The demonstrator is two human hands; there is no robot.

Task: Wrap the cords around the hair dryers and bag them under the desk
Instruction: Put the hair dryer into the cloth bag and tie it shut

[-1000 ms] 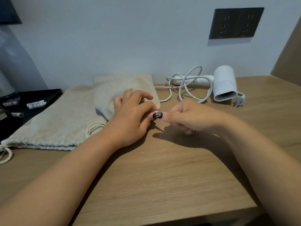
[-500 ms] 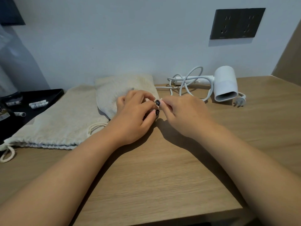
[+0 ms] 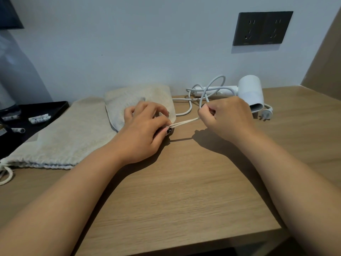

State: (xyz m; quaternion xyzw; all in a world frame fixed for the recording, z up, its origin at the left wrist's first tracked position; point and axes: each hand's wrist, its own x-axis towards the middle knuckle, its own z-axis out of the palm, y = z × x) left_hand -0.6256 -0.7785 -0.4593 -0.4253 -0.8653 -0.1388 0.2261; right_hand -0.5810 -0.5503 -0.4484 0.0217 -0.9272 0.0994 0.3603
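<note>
Left hand (image 3: 145,130) sits on the mouth end of the small bag (image 3: 140,102), fingers curled, pinching the gathered opening at its right corner. Right hand (image 3: 227,119) is a closed fist around the drawstring (image 3: 184,122), which runs taut in two strands between the hands. Hands are apart, string bridging the gap just above the desk (image 3: 184,191).

The small bag looks filled and lies partly on top of a larger flat bag (image 3: 60,137), whose own rope loop (image 3: 6,175) hangs off the left near the desk edge. Can't tell what is inside the small bag.

Hair dryer (image 3: 251,93), white, lies on its side at the back right of the desk by the wall, nozzle facing the camera, handle pointing left. Its cord (image 3: 208,91) is loose and looped behind the right hand, unwrapped; plug (image 3: 265,113) lies on the desk just right of the dryer.

Black tray (image 3: 46,108) at far left holds small white tubes (image 3: 39,118). Dark double outlet (image 3: 263,28) on the wall above the dryer.
</note>
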